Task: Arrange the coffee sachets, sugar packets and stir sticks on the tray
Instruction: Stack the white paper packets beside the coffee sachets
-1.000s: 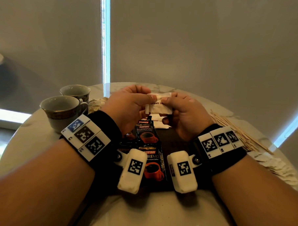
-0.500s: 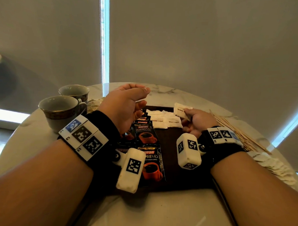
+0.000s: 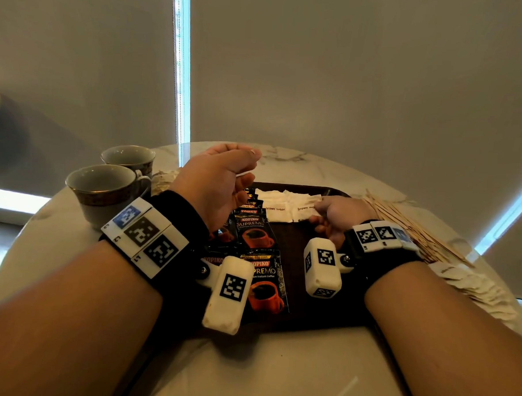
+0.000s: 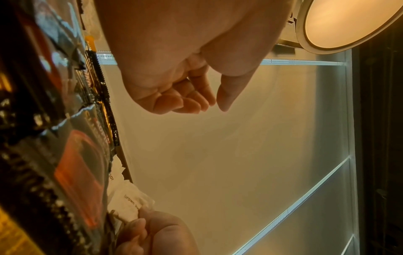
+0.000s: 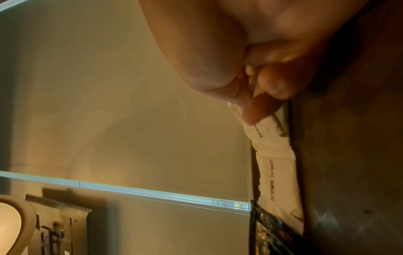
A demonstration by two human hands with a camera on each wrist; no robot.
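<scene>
A dark brown tray point(image 3: 296, 247) lies in front of me. Black coffee sachets point(image 3: 252, 230) overlap in a column on its left side. White brown-sugar packets point(image 3: 278, 212) form a row along its far part. My right hand point(image 3: 332, 211) is down on the tray and pinches a sugar packet point(image 3: 308, 210) at the right end of that row; the right wrist view shows thumb and finger on this packet point(image 5: 261, 131). My left hand point(image 3: 249, 167) hovers above the sachets, fingers loosely curled and holding nothing. Wooden stir sticks point(image 3: 402, 222) lie heaped on the table right of the tray.
Two cups point(image 3: 104, 191) stand at the left of the round marble table. A spread of loose sugar packets point(image 3: 474, 288) lies near the table's right edge. Some pale packets point(image 3: 165, 178) sit behind the left hand by the cups.
Both hands held one sugar packet together above the tray. The left hand let go and stayed raised; the right hand carried the packet right and lowered it onto the tray's sugar row.
</scene>
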